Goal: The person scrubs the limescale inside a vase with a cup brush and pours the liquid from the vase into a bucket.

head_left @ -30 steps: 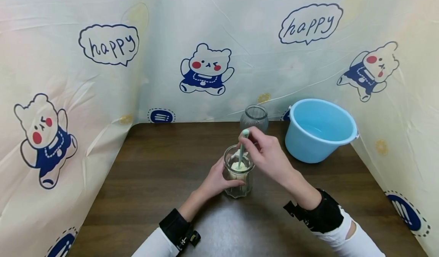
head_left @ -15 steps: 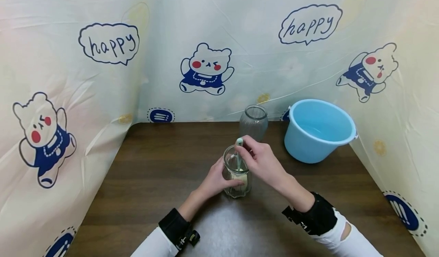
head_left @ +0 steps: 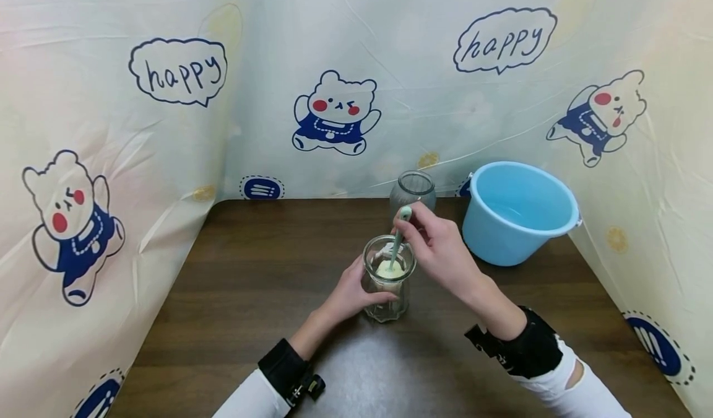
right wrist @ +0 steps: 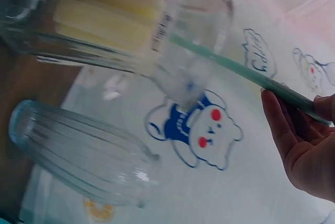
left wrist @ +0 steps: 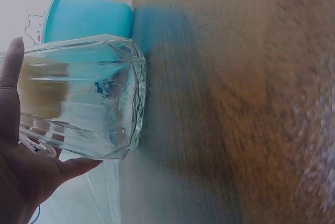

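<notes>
A clear glass jar (head_left: 385,303) with a thick rim stands upright on the table. My left hand (head_left: 352,291) grips its side, thumb across the front; in the left wrist view the jar's faceted base (left wrist: 133,98) shows beyond the fingers. Between thumb and fingers, my right hand (head_left: 440,244) pinches the green handle (head_left: 397,244) of a sponge bottle brush, just above the jar's mouth. The brush's pale yellow sponge head (right wrist: 104,20) is inside the jar, and the handle leans toward the right hand. Part of the sponge is hidden by the left hand in the head view.
Behind the right hand stands a second, ribbed glass jar (head_left: 411,189), seen whole in the right wrist view. A light blue bucket (head_left: 496,235) is at the back right of the dark wooden table (head_left: 267,269). Printed cloth (head_left: 423,52) hangs around the sides and back.
My right hand has pushed the bottle brush down into the jar and drawn it back up, handle now tilted slightly right. My left hand and the jar have stayed in place.
</notes>
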Tool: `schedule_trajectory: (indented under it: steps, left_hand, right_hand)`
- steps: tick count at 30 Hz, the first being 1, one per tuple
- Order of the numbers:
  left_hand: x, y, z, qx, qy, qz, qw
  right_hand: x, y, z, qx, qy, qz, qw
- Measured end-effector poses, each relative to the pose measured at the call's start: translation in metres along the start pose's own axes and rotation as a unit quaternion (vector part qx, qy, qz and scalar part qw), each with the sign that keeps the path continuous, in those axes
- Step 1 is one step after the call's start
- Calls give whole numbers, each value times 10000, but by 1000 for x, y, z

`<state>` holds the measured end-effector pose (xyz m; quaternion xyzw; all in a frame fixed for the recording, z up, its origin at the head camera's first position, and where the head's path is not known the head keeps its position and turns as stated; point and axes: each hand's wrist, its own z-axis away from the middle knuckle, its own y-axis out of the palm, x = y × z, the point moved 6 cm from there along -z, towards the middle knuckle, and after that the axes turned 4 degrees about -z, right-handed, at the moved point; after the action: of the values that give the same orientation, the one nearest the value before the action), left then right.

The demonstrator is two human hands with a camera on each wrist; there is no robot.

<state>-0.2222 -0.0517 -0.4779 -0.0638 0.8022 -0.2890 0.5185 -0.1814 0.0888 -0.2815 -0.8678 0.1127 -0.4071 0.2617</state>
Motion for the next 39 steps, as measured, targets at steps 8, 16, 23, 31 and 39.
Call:
schedule_trajectory:
  steps: [8,16,23,31,39]
  left_hand:
    - [0,1,1,19,-63,-63,10000]
    - [0,-1,1,-288,-65,-43,9996]
    - [1,1,0,-76,-82,-141,9998]
    - [-1,-1,0,-2,-105,-44,9999]
    - [-31,-11,3,-139,-98,152,9997]
  right_hand:
    - [3,3,7,-30,-57,161,9998]
    - [-16,-4,0,-217,-47,73,9997]
    - [-33,11,9,44,15,222,9997]
    - [-30,8,9,-80,-256,373,9989]
    - [-14,2,4,-267,-486,349,9978]
